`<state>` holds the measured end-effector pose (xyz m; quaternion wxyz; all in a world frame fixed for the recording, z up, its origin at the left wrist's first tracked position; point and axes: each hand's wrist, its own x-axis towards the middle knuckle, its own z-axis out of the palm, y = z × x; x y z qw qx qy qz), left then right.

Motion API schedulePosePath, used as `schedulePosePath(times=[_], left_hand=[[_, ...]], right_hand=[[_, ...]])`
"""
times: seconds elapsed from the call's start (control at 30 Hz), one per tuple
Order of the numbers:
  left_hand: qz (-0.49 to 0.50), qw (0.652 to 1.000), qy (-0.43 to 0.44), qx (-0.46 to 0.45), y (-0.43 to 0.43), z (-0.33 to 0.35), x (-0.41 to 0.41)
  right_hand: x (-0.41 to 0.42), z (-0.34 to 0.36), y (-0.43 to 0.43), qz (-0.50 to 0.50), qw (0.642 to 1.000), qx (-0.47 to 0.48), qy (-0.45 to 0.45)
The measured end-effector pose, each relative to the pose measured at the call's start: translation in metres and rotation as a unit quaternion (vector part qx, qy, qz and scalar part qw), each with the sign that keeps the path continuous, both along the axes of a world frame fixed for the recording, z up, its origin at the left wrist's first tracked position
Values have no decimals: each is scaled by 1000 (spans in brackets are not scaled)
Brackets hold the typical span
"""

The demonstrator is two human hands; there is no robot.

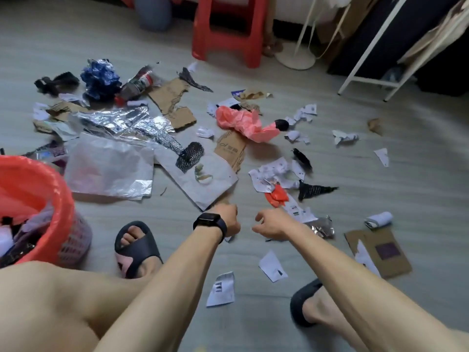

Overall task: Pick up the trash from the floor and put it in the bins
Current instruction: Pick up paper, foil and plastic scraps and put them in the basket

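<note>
Both hands reach low over the grey floor (177, 214), close together but apart. Left hand (229, 219), black smartwatch (210, 223) on its wrist, is curled into a loose fist; a bit of white paper shows just below it, cannot tell if it is gripped. Right hand (270, 224) is half open, fingers spread and curved, holding nothing, hovering just beside a crumpled silver foil scrap (321, 227) and white printed paper scraps (297, 212).

Trash lies scattered across the floor ahead: large silver foil sheet (109, 171), grey paper bag (200, 184), torn brown cardboard pieces (175, 105), pink plastic bag (243, 123), small red plastic scrap (278, 198), black mesh pieces (190, 156), blue-and-silver crumpled foil ball (100, 77), crushed plastic bottle (137, 83). Nearer the feet: two white paper slips (272, 266), flat brown cardboard (380, 252) at right.

Lilac lattice bin with red liner bag (38, 199) stands at left, partly filled, well apart from both hands. Black slide sandals (135, 246) on both feet. Red plastic stool (225, 31) and white metal rack frame (368, 72) stand behind the litter.
</note>
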<state>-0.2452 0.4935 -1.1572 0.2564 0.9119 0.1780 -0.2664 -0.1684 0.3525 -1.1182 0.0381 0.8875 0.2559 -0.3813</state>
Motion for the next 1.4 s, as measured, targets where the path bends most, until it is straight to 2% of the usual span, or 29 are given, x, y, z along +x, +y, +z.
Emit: schedulePosePath(times=[0.2, 0.37, 0.43, 0.53, 0.6, 0.7, 0.77, 0.87, 0.97, 1.03, 1.13, 1.23, 1.4], left_hand=[[-47, 990, 134, -7, -45, -71, -20], [-102, 978, 182, 15, -72, -114, -58], [-120, 979, 163, 32, -80, -125, -72], [-167, 974, 140, 55, -81, -136, -76], [-179, 973, 127, 69, -74, -138, -71], [-178, 979, 33, 89, -55, -136, -50], [-188, 977, -10, 96, -36, -132, -29], [-206, 966, -57, 145, -8, -128, 5], [-270, 942, -32, 198, 5, -134, 24], [-300, 933, -16, 197, 6, -137, 25], [-332, 924, -39, 184, 2, -136, 22], [-348, 919, -7, 184, 0, -138, 14], [-317, 928, -45, 188, 8, -138, 15]], right_hand=[[-8, -90, -85, -148, 986, -34, 62], [-47, -150, -112, -215, 975, -58, -11], [-59, -161, -112, -212, 976, -39, -39], [-58, -174, -109, -253, 967, -9, -26], [-52, -180, -107, -232, 973, -3, -8], [-44, -185, -109, -213, 977, 25, 16], [-41, -185, -108, -211, 974, 78, -13], [-31, -182, -103, -201, 960, 155, -117], [-7, -177, -104, -205, 952, 149, -171], [11, -177, -109, -240, 949, 126, -162], [35, -179, -114, -258, 949, 101, -147], [50, -183, -115, -262, 949, 89, -150], [71, -191, -109, -294, 937, 98, -161]])
